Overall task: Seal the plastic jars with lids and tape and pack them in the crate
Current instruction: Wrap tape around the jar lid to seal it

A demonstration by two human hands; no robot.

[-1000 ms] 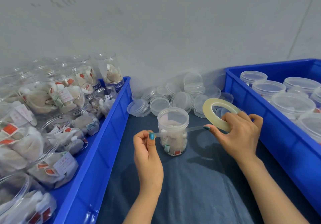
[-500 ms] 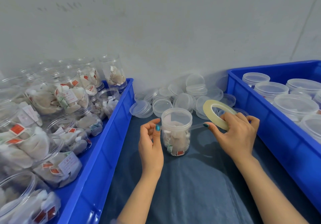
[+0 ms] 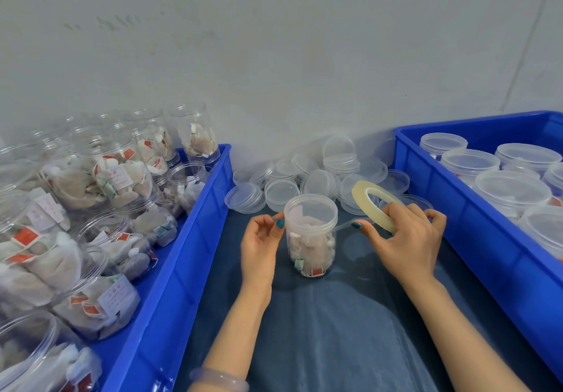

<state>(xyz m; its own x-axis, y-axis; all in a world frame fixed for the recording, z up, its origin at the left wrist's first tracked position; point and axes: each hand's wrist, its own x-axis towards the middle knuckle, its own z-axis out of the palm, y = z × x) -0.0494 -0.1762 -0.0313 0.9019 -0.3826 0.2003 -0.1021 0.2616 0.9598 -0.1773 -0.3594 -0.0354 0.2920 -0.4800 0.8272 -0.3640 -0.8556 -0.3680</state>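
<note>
A clear plastic jar (image 3: 310,239) with a lid on it stands upright on the dark blue cloth, filled with tea bags. My left hand (image 3: 262,239) is at the jar's left side, its thumb pressing against the jar just under the lid. My right hand (image 3: 405,236) grips a yellowish roll of clear tape (image 3: 373,204) to the right of the jar. A strip of tape (image 3: 345,225) stretches from the roll to the jar's rim. The blue crate (image 3: 475,224) on the right holds several lidded jars (image 3: 511,190).
A second blue crate (image 3: 170,285) on the left is piled with open jars (image 3: 100,184) of tea bags. Loose clear lids (image 3: 316,178) lie heaped against the grey wall behind the jar. A pale bangle (image 3: 219,378) circles my left wrist.
My left hand moved from in front of the jar, where it pinched the tape's end, up to the jar's left side. The tape strip now runs to the jar's rim.
</note>
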